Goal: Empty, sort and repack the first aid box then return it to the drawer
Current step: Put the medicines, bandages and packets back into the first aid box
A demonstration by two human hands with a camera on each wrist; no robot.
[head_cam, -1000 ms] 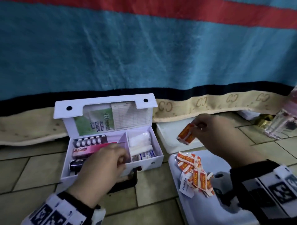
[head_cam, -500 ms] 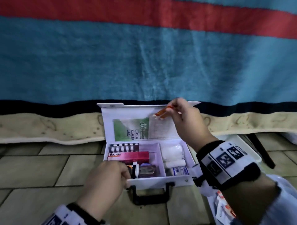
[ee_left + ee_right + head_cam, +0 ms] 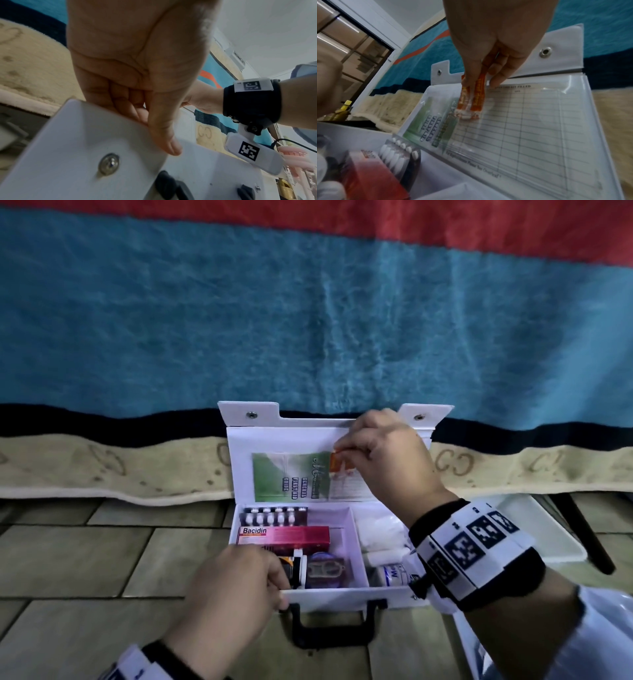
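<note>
1. While the first aid box (image 3: 342, 590) sits open on the tiled floor (image 3: 85, 559), near the hanging blanket (image 3: 308, 320), repacking looks well along.
2. Its left part already holds a pill strip (image 3: 274, 517), a Bacidin box (image 3: 284, 535) and small things at the front edge.
3. Its right part holds white gauze (image 3: 378, 530) and a bandage roll (image 3: 394, 575).
4. The left hand (image 3: 236, 597) grips the front edge of the box, thumb outside, fingers curled inside.
5. The right hand (image 3: 387, 453) pinches two orange packets (image 3: 469, 100) and pokes them into the clear pocket (image 3: 530, 121) in the lid (image 3: 329, 463).
6. I think what is left is any more packets, snapping the lid shut, and putting the box in the drawer, which is not in view.
</note>
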